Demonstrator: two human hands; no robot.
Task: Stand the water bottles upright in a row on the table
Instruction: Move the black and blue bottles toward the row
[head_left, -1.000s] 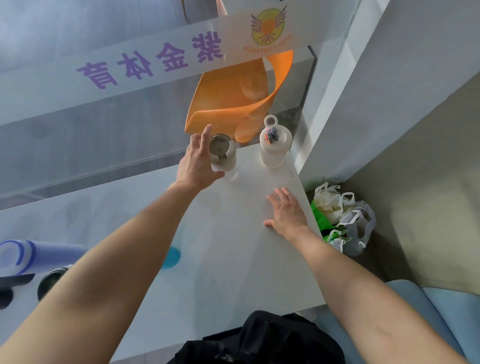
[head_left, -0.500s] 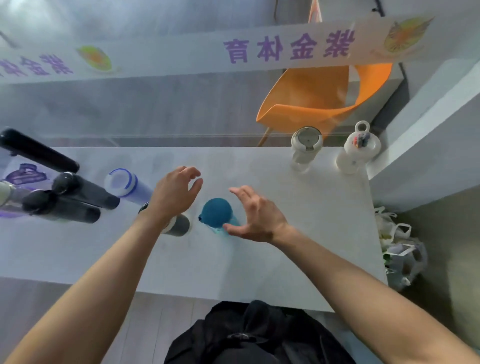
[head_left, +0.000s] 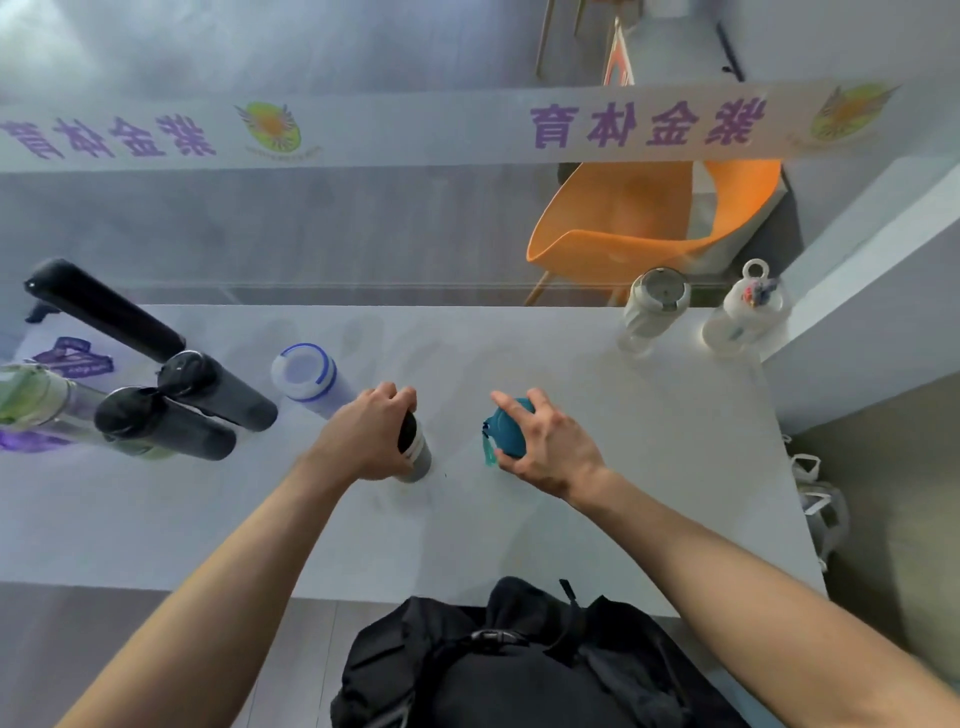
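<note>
White table (head_left: 597, 493) against a glass partition, orange chair (head_left: 639, 218) behind it, black backpack (head_left: 519, 670) at the near edge. Left hand (head_left: 369, 436) clamped over the top of a grey bottle (head_left: 418, 452), right hand (head_left: 545, 441) gripping the teal-lidded bottle (head_left: 506, 428) just beside it, both mid-table. Two pale bottles (head_left: 654, 312) stand upright far right by the wall; blue-rimmed bottle (head_left: 306, 376) and several black bottles (head_left: 208, 389) cluster left of the left hand.
</note>
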